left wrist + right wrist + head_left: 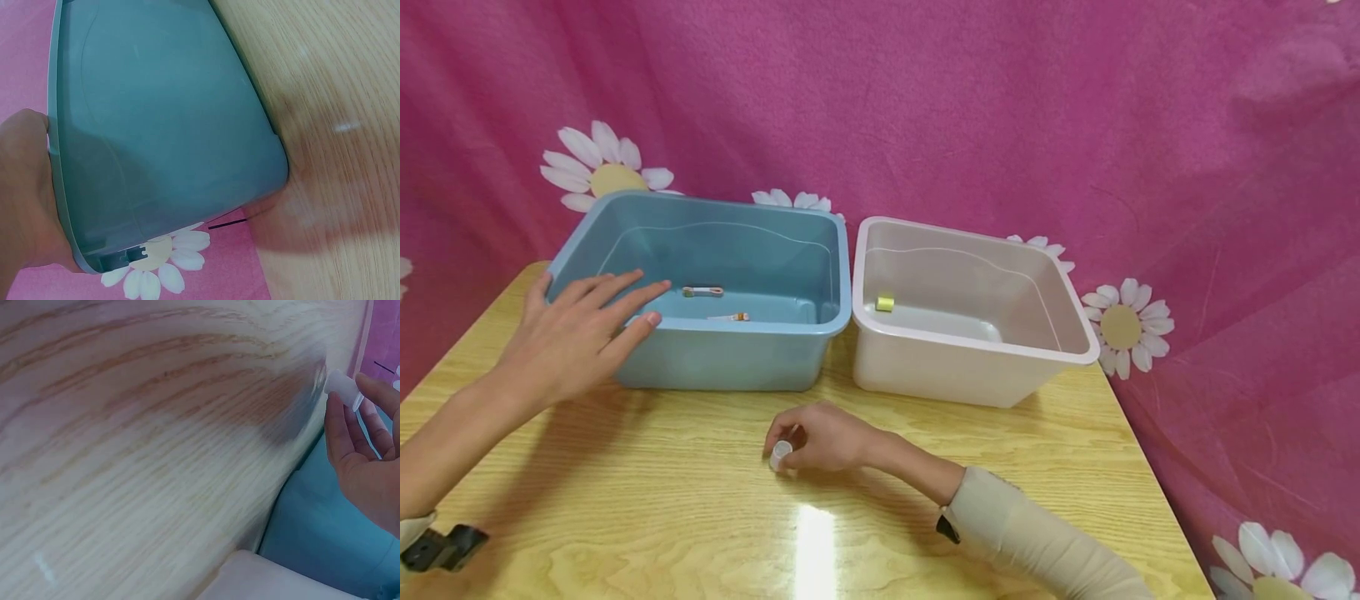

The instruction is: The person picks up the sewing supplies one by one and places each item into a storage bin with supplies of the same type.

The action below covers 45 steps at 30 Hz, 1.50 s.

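My right hand [827,435] pinches a small white cylinder [780,454] with a flared rim between thumb and fingertips, low over the table in front of the bins. In the right wrist view the white cylinder [342,389] lies tilted at the fingertips. My left hand [580,332], fingers spread and nearly straight, lies over the front left rim of a blue plastic bin [730,358]. Inside that bin are a small bundle of pale cord [702,292] and a small orange-and-white item [730,317].
To the right of the blue bin stands a pale pinkish-white bin [955,367], holding a small yellow cylinder [885,304]. Both bins sit at the back of the wooden table [685,500]. Behind hangs a pink cloth [925,100] with white flowers.
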Tool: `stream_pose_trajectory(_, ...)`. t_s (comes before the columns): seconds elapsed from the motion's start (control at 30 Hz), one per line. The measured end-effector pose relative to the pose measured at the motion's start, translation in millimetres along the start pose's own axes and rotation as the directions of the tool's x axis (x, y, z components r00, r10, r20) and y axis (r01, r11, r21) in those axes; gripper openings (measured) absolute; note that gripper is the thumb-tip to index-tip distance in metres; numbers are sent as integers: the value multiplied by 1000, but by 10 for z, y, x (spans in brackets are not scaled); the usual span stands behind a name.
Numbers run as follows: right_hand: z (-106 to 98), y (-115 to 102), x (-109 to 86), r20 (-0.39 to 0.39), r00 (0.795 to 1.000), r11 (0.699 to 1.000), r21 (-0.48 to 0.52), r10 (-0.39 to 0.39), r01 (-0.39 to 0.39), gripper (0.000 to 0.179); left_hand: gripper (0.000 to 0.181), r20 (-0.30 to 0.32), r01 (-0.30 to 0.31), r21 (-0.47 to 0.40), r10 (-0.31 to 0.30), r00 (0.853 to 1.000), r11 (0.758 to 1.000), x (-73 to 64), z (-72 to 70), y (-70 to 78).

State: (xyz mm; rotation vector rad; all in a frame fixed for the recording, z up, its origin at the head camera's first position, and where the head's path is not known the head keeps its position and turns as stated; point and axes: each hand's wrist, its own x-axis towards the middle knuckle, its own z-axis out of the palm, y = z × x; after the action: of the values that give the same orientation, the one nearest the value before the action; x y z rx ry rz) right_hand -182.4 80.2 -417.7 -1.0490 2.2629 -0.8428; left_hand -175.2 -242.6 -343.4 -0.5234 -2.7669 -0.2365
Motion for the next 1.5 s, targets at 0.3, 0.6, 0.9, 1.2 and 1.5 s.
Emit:
stream_pose_trajectory(0.3,-62,-23,-31,-36,998,998,37,-45,46,14,49,7,10,-8,-10,1000,1000,3,-1,8)
stream_pose_trajectory(0.6,-133,-49,-73,-73,996,997,57,-52,56,15,49,-2,4,-2,-4,1000,1000,-2,-5,12)
stream_pose_trajectory(0.9,-235,-81,-130,-107,990,996,14,-91,93,16,49,0,6,5,-6,1000,1000,-8,3,7)
stream_pose_trajectory(1.2,-291,-105,-211,-154,983,994,26,-104,109,17,49,-9,3,7,-3,1000,1000,-7,4,12)
stream_pose_trajectory(1.5,-362,-147,-300,-193,979,994,74,-69,84,21,49,-6,4,-2,-4,1000,1000,-3,1,11)
